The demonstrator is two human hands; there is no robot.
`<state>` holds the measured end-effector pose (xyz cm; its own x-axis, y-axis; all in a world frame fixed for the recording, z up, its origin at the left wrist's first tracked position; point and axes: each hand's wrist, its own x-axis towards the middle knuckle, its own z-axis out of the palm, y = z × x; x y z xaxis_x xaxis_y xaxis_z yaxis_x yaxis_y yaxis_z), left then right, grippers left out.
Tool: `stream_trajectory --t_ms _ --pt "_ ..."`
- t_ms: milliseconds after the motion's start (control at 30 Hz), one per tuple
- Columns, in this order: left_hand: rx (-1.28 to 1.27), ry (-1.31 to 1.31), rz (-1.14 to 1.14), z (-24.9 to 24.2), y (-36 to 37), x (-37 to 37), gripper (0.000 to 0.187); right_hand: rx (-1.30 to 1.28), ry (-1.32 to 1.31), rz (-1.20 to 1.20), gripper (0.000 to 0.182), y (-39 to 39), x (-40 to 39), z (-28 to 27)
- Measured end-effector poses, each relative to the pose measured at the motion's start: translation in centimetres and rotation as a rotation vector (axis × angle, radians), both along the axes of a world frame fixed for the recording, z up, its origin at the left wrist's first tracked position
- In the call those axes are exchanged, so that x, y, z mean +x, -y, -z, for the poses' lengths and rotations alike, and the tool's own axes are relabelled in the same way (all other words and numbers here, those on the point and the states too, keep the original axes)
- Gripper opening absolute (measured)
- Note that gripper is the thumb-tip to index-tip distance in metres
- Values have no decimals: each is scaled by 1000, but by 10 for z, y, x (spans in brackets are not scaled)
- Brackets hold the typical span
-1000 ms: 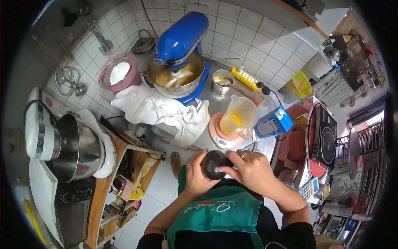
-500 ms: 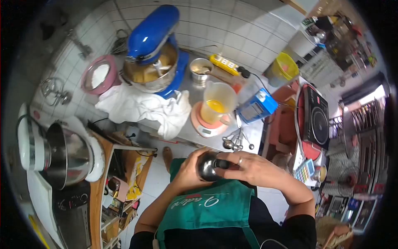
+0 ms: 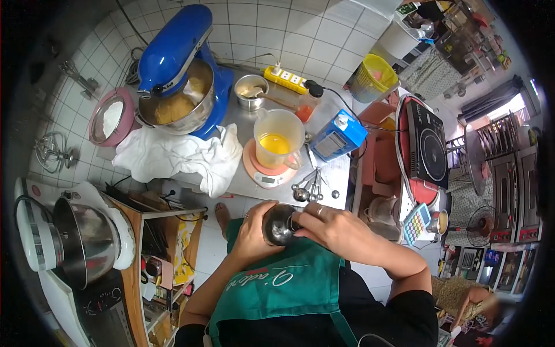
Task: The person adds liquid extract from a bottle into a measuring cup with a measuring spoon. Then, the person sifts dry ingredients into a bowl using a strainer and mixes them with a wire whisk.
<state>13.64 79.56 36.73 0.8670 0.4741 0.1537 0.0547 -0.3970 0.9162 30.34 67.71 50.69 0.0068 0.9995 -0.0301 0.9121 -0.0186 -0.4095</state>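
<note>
Close to my apron I hold a dark, shiny bottle, its top tilted toward the right. My left hand is wrapped round the bottle's body. The fingers of my right hand close over the bottle's cap end and hide most of it. Beyond my hands, a jug with yellow liquid stands on a pink kitchen scale. Measuring spoons lie at the counter's near edge, right in front of my right hand.
A blue stand mixer with dough in its bowl stands at the back left, near a white cloth. A blue carton and power strip are right of it. An induction cooker is farther right; another person is at lower right.
The view has shifted, so the counter's things sit farther left. My right fingers have changed position at the bottle's cap end, and the black cap shows less. My left hand keeps its hold.
</note>
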Motion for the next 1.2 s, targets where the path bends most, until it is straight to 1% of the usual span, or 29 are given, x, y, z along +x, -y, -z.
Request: stream_trajectory --t_ms 67,167,267,367,467,500,533,600,633,667,700,733,767,800,833,900,933,967,1067,1200 --pt "-38 -30 10 1 -1 -1 94 -2 50 -96 22 3 4 0" --pt "-84 -85 126 -2 -12 -2 95 115 -42 -247 26 -3 7 1" --pt "-82 -129 178 -4 -17 -3 95 49 -73 -261 21 -1 6 6" --pt "-122 -178 215 -12 -20 -3 94 163 -168 -320 17 -4 12 0" --pt "-158 -70 186 -6 -22 -2 92 276 -383 -201 21 3 20 -12" --pt "-137 -59 151 -9 -24 -3 92 340 -419 -124 24 6 26 -15" --pt "-117 -48 116 -18 -28 -3 93 363 -425 14 29 10 31 -14" --pt "-76 -14 32 -26 -35 -5 94 254 -512 280 37 15 43 -5" --pt "-52 24 -8 -25 -40 -9 94 192 -574 342 45 17 50 18" --pt "-28 65 -49 -25 -45 -11 94 89 -571 303 45 18 57 44" --pt "64 80 -85 -36 -48 -11 95 -13 -546 331 47 18 57 83" --pt "-36 92 -143 -24 -52 -17 96 34 -478 269 51 17 54 129" --pt "-28 115 -182 -25 -54 -18 97 -55 -433 318 55 13 45 172" --pt "-21 136 -223 -26 -55 -19 98 10 -244 269 62 6 35 202" --pt "34 127 -251 -26 -56 -21 98 -1 -99 274 65 -2 26 226" --pt "148 108 -306 -26 -58 -26 98 -183 -29 360 68 -25 11 226" --pt "134 106 -315 -25 -58 -27 98 -273 9 400 69 -34 8 226" --pt "119 104 -325 -24 -56 -30 98 -309 56 374 68 -38 7 230" --pt "116 96 -334 -22 -53 -33 98 -320 177 321 80 -44 5 248" --pt "136 60 -346 -22 -48 -36 98 -428 96 287 80 -53 14 252"
